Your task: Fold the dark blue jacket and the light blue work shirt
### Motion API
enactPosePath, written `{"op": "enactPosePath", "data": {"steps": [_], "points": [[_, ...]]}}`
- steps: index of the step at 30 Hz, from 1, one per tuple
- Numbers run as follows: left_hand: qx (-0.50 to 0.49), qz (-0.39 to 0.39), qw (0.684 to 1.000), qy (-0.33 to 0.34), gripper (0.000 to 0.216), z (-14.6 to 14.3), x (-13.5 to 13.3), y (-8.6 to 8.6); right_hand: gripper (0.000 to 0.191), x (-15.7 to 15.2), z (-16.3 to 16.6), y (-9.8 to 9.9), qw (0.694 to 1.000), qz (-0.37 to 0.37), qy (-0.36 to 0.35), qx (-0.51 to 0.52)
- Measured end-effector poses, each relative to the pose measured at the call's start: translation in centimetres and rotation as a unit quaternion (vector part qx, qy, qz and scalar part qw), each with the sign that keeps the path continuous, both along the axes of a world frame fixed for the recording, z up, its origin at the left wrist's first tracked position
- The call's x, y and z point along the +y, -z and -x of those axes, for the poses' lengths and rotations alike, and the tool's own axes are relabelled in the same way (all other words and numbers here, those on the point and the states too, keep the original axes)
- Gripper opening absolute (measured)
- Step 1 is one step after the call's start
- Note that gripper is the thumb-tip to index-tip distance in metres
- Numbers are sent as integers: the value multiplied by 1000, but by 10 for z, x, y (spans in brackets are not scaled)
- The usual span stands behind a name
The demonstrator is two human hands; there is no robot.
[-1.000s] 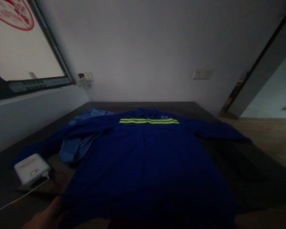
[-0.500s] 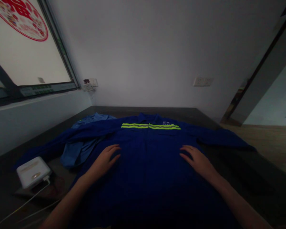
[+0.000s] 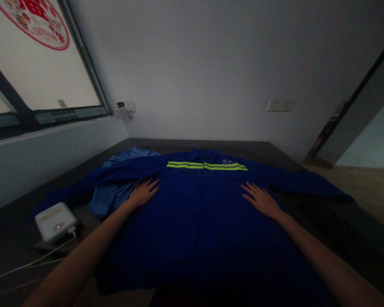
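A dark blue work jacket (image 3: 198,213) lies spread front side up on the dark table, its sleeves stretched out to both sides. A yellow-green reflective band (image 3: 208,166) crosses its chest below the collar. My left hand (image 3: 144,192) rests with spread fingers on the jacket's left side, near the armpit. On the opposite side my right hand (image 3: 260,199) lies flat with its fingers apart. Neither hand grips any cloth. Under the left sleeve sits a lighter blue garment (image 3: 104,199), partly covered.
On the left of the table (image 3: 240,147) stands a white box-shaped device (image 3: 56,221) with a white cable (image 3: 48,254) plugged in. Wall sockets (image 3: 280,105) are on the wall behind. A window (image 3: 45,64) is at upper left. A dark flat shape lies at right, hard to make out.
Both hands have moved forward and down onto the jacket, and their curved fingers have flattened and spread. The left hand has also shifted outward. The view has moved slightly.
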State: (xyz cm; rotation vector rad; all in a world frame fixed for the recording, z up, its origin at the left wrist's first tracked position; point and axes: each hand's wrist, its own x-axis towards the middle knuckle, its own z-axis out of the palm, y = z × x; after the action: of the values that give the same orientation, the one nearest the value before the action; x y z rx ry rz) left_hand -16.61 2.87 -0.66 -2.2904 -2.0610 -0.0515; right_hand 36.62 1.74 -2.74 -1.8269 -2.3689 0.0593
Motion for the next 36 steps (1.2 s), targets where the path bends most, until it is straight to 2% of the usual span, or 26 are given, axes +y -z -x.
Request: {"op": "enactPosePath", "data": {"steps": [2,5,7,9,12,15,19,22,25,30,33,36], "points": [[26,-20,999,4,50,-10,-3,-8,65,1,3,-3,1000,-12,-2,1],[22,-83,995,58,40,-41,3,-19,63,12,18,-15,998,-53,-18,19],[-18,-110,988,109,39,-63,18,-22,61,25,35,-25,995,-82,-35,35],[-52,-96,985,130,43,-78,40,-18,58,43,49,-33,995,-91,-40,31],[-64,-27,993,99,47,-78,73,-7,52,67,51,-34,998,-61,-2,-8],[-53,12,994,91,48,-62,91,4,51,81,30,-21,999,-9,37,-23],[-82,6,988,128,47,-46,85,5,54,81,3,-3,999,5,40,-10],[-126,2,979,157,46,-47,78,-1,54,81,2,-2,999,-9,38,-10],[-156,1,976,153,46,-57,88,-7,53,93,16,-13,998,-49,27,3],[-164,-18,975,148,48,-92,144,-11,51,141,55,-37,996,-78,-17,31],[-127,-5,984,122,50,-109,174,-8,51,172,66,-33,999,-49,1,23],[-90,13,990,104,52,-114,187,-1,53,189,58,-15,1000,-16,26,7]]}}
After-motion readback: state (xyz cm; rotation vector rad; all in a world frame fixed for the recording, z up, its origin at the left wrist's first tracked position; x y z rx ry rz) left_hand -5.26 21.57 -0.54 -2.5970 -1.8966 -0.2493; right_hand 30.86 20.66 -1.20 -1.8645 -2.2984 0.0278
